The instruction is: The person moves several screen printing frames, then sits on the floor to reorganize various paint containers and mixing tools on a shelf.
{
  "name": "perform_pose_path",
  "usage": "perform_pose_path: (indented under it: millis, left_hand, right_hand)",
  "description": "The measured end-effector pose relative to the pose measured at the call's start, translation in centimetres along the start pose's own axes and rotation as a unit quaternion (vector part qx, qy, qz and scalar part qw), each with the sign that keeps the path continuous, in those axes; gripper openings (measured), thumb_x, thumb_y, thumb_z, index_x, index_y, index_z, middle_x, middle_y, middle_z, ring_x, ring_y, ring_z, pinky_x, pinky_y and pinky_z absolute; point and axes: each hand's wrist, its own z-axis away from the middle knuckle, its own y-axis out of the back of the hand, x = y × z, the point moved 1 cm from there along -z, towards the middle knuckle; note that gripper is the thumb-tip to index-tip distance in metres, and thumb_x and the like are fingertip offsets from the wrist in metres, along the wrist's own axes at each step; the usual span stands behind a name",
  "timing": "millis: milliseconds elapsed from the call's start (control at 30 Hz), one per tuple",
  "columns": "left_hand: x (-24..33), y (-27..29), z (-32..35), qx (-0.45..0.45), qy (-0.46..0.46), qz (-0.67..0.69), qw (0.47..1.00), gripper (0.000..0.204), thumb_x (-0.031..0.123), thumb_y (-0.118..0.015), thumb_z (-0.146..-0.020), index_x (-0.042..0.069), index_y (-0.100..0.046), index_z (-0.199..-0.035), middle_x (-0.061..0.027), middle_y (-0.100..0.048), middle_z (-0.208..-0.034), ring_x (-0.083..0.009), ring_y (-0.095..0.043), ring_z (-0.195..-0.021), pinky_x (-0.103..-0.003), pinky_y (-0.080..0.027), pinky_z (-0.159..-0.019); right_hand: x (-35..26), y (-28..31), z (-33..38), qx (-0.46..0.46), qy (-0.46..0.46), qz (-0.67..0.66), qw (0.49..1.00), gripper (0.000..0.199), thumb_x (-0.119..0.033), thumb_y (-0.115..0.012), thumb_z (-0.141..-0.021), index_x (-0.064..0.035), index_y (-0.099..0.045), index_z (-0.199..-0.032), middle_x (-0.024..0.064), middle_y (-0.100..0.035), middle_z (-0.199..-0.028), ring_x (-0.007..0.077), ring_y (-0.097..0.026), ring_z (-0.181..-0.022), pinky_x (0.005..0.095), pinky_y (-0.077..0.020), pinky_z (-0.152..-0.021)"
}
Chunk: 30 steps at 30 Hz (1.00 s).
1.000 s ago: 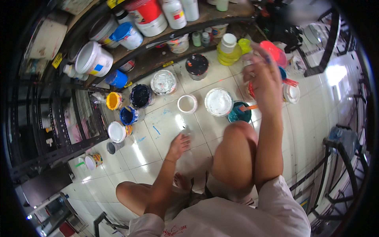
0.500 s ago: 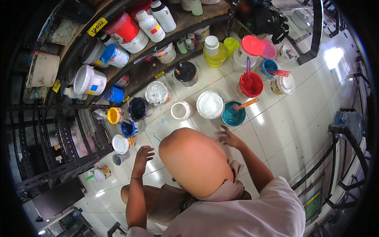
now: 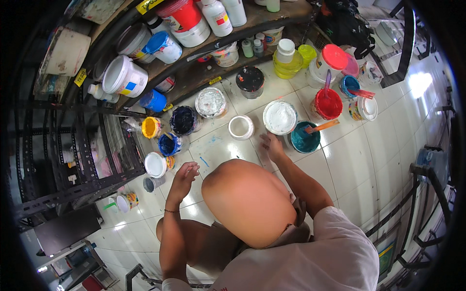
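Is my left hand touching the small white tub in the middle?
Apart: the head view shows tiled floor between the left hand and small white tub.

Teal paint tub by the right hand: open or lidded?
Open: no lid covers the teal paint tub; wet-looking paint shows inside and an orange-handled tool sticks out.

Glossy off-white floor tiles, divided by thin dark grout lines, bounce a bright glare at two o'clock. Dark wooden shelving curves from ten to twelve o'clock; a black slotted-metal rack stands at nine, black metal tubing at three.
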Motion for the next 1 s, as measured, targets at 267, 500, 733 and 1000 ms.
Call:
perform_pose_path:
  millis: [267,500,733,1000]
  left_hand:
    - [-0.9,-0.9,-0.4,-0.025,-0.077,-0.150,0.985,0.039,0.029,-0.059,-0.094,0.000,-0.054,-0.120,-0.0163,-0.064,-0.107,-0.0261,-0.064,-0.089,-0.034,-0.050,-0.080]
    - [0.7,-1.7,0.6,-0.002,-0.103,-0.260,0.960,0.042,0.027,-0.062,-0.091,0.001,-0.053,-0.123,-0.0184,-0.062,-0.114,-0.0276,-0.063,-0.097,-0.036,-0.049,-0.083]
    - [1.5,-0.8,3.2,0.007,-0.092,-0.287,0.953,0.046,0.029,-0.062,-0.091,-0.001,-0.052,-0.124,-0.0230,-0.058,-0.120,-0.0383,-0.055,-0.112,-0.042,-0.045,-0.095]
    - [2.9,-1.4,4.2,-0.009,-0.115,-0.307,0.945,0.045,0.023,-0.066,-0.088,0.002,-0.051,-0.125,-0.0207,-0.059,-0.118,-0.0360,-0.060,-0.104,-0.041,-0.049,-0.087]
  right_hand:
    - [-4.1,-1.9,-4.6,0.018,0.135,0.091,0.987,0.062,-0.022,-0.055,-0.088,-0.0080,-0.032,-0.143,0.0125,-0.044,-0.139,0.0266,-0.053,-0.117,0.0399,-0.0443,-0.089]
    - [-5.7,-6.3,-9.3,0.007,0.415,0.480,0.773,0.088,-0.024,-0.069,-0.079,0.0074,-0.019,-0.144,0.0275,-0.036,-0.142,0.0390,-0.042,-0.128,0.0413,-0.0322,-0.108]
    - [-8.7,-10.5,-11.2,0.055,0.513,0.420,0.746,0.128,-0.027,-0.091,-0.054,0.0040,-0.008,-0.146,0.0250,-0.036,-0.143,0.0364,-0.037,-0.133,0.0403,-0.0298,-0.110]
    - [-9.7,-12.2,-11.6,0.076,0.514,0.421,0.744,0.113,-0.024,-0.090,-0.055,-0.0008,-0.020,-0.140,0.0218,-0.045,-0.132,0.0352,-0.048,-0.121,0.0416,-0.0397,-0.102]
